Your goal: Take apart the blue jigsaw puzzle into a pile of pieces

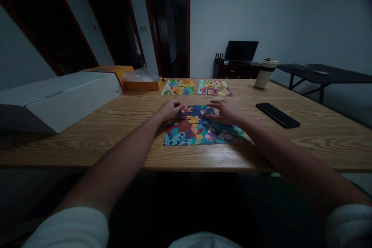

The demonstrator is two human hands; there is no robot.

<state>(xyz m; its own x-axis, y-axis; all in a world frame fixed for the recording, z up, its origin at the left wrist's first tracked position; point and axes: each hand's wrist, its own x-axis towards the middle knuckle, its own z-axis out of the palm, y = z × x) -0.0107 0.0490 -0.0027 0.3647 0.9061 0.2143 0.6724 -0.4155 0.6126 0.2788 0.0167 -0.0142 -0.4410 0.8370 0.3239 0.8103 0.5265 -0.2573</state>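
Note:
A jigsaw puzzle (180, 139) in blue, brown and teal lies flat on the table in front of me, partly covered by my hands. At its upper left corner my left hand (169, 111) is closed, thumb and forefinger pinched on a small puzzle piece (183, 111) with dark and red colours. Over the upper right part hovers or rests my right hand (225, 112), its thumb and fingers apart with nothing visible between them. A yellow puzzle piece (193, 119) shows between the hands, in the upper middle of the picture.
Two colourful puzzles, a yellow one (179, 87) and a farm-like one (215, 88), lie further back on the wooden table (116, 143). A white box (72, 97) and an orange box (142, 85) with clear plastic stand left. A phone (277, 115) and lidded cup (265, 73) are right.

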